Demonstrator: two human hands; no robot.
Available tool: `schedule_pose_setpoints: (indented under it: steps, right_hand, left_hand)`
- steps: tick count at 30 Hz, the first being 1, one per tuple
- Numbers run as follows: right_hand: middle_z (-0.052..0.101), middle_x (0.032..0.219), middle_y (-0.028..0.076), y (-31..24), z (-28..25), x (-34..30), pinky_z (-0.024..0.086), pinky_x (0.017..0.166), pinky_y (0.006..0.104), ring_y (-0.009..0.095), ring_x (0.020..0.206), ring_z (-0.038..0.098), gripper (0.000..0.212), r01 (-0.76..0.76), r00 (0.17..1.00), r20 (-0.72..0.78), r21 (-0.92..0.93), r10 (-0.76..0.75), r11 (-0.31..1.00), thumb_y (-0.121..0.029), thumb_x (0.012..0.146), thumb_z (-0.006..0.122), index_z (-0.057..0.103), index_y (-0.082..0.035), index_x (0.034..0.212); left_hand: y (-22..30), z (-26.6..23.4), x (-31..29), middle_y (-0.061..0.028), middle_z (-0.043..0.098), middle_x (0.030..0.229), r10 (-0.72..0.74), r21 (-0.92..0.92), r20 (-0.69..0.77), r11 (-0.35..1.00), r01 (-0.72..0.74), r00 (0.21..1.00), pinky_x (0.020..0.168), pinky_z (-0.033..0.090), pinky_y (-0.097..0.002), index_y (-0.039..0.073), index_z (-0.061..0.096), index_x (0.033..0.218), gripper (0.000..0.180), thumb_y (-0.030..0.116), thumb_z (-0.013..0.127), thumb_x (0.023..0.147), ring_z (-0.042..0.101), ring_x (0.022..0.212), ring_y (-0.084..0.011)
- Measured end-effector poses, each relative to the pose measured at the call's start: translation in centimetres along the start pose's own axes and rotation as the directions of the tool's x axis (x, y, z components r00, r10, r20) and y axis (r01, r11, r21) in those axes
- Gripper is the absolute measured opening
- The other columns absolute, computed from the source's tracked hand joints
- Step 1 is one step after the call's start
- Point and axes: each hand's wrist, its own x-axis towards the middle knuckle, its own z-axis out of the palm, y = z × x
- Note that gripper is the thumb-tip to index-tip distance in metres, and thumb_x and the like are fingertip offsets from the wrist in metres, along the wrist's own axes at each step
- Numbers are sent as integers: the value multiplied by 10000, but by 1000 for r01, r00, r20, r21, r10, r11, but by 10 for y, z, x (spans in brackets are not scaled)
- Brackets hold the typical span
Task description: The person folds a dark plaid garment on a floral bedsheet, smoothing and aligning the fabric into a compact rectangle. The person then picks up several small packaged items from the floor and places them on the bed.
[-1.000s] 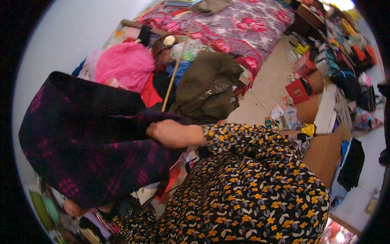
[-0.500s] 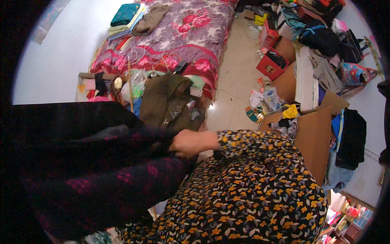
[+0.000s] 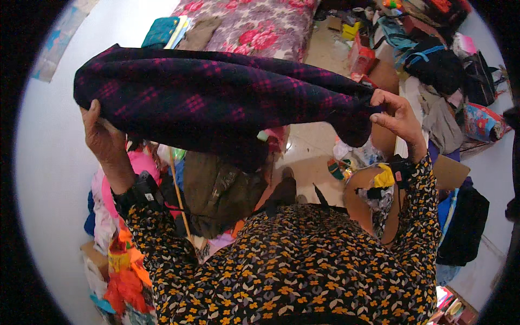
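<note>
I see the left hand (image 3: 104, 138) and right hand (image 3: 398, 116) each clenched on an end of a thick, fuzzy dark-purple plaid woollen cloth (image 3: 216, 100), stretched in a sagging arc.

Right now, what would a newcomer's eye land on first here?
A dark plaid garment with magenta checks, stretched across the upper middle between the left hand and the right hand. Behind it lies a bed with a floral quilt; below it, an olive jacket tops a heap of clothes.
</note>
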Motion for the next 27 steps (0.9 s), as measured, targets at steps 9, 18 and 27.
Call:
schedule_pose_setpoints:
  steps: [9,18,27]
  right_hand:
    - [557,731,74,46,-8,-11,432,658,284,184,720,543,123,3,988,-134,-472,-76,882,-57,717,687,605,-15,798]
    - [558,715,59,72,17,12,412,602,268,164,671,529,139,-53,984,-179,-377,-17,925,-45,692,706,603,-19,781]
    - [569,688,80,84,61,3,436,581,292,186,640,551,143,-197,976,-136,-203,171,959,-54,674,720,625,-19,776]
  left_hand:
    - [-2,57,2,-103,573,1096,49,32,203,998,-56,978,950,413,-318,3,509,1162,308,12,502,854,561,1009,-194]
    - [-19,74,76,-139,583,1107,-531,-775,480,115,621,698,949,415,-334,-54,504,1145,296,50,504,867,564,1028,-218]
    - [-14,63,69,-74,625,1005,-707,-598,508,122,793,492,858,449,-275,-5,580,1074,274,145,599,845,594,895,-159]
